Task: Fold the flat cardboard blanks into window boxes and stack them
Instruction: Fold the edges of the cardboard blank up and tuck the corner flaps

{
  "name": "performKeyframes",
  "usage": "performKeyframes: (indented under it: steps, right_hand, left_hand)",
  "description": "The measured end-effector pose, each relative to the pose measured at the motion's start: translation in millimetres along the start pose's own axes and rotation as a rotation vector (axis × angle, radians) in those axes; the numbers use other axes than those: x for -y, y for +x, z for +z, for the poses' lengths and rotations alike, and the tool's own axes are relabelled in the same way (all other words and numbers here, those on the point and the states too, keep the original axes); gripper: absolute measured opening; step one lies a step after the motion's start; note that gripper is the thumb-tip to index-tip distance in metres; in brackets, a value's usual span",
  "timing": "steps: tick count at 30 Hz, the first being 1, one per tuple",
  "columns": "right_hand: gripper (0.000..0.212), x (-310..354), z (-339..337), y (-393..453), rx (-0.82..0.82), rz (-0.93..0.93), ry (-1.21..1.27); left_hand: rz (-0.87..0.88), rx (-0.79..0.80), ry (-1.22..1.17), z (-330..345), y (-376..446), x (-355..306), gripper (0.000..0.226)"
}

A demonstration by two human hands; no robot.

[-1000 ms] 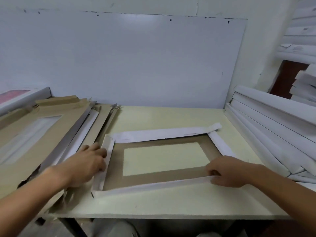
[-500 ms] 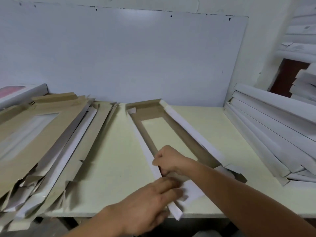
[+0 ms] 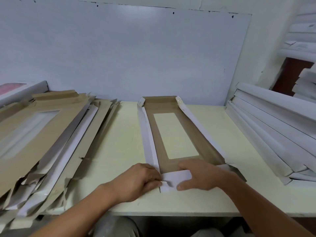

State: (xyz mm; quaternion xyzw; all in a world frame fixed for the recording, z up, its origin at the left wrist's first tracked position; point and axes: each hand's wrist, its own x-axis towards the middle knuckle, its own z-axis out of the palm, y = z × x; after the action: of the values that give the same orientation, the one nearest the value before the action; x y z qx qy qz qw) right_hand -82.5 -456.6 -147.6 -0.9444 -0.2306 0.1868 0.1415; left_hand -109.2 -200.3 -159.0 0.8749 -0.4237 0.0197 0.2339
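Note:
A half-folded window box, brown inside with white outer flaps and a clear window, lies lengthwise on the pale table, its short end toward me. Both long side walls stand partly raised. My left hand pinches the near left corner of the white end flap. My right hand grips the same flap from the right, thumb under its front edge and fingers over the top. A pile of flat brown and white blanks covers the table's left side.
Folded white boxes are stacked along the right edge of the table, with more on shelves behind. A white board leans against the wall at the back. A white box with a pink window sits far left.
The box was turned from lying crosswise to lengthwise. Both hands moved from its left and right ends to the near end flap and now hold it.

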Motion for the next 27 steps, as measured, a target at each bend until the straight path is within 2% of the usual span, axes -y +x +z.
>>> performKeyframes:
  steps: [4, 8, 11, 13, 15, 16, 18, 21, 24, 25, 27]
  right_hand:
    - [0.026, 0.8, 9.5, -29.3, -0.152, -0.064, -0.003]
    - [0.011, 9.1, 26.0, -54.9, -0.283, -0.158, -0.183]
    - [0.008, 21.0, 37.0, -67.8, -0.380, -0.239, -0.237]
    - [0.010, 29.3, 41.6, -73.1, -0.432, -0.284, -0.226]
    - [0.015, 38.9, 42.0, -73.5, -0.456, -0.298, -0.232]
    - [0.016, 43.1, 41.1, -72.2, -0.441, -0.278, -0.239]
    - [0.022, 47.3, 40.0, -65.6, -0.409, -0.213, -0.223]
    - [0.029, 46.5, 41.2, -55.2, -0.378, -0.120, -0.209]
    - [0.031, 46.6, 41.4, -48.8, -0.392, -0.101, -0.169]
    - [0.032, 45.2, 40.4, -48.9, -0.377, -0.106, -0.138]
    - [0.034, 38.7, 33.8, -53.5, -0.309, -0.144, -0.047]
  left_hand:
    - [-0.162, -0.072, -0.166, 2.1, -0.8, 3.8, 0.025]
    - [-0.325, -0.121, -0.301, 4.0, 3.4, 5.0, 0.032]
    - [-0.308, -0.149, -0.196, 6.8, 11.4, -3.7, 0.033]
    - [-0.280, -0.148, -0.055, 13.0, 17.2, -10.8, 0.022]
    - [-0.328, -0.130, 0.064, 18.7, 21.4, -17.7, 0.008]
    - [-0.357, -0.116, 0.113, 20.3, 22.1, -20.5, 0.008]
    - [-0.330, -0.079, 0.200, 22.9, 22.2, -23.1, 0.020]
    - [-0.200, -0.012, 0.213, 18.4, 18.2, -26.1, 0.018]
    - [-0.106, 0.072, 0.144, 10.8, 12.2, -27.4, 0.049]
    - [-0.079, 0.083, 0.134, 9.2, 10.0, -27.7, 0.050]
    - [-0.031, 0.087, 0.139, 9.7, 7.0, -25.1, 0.036]
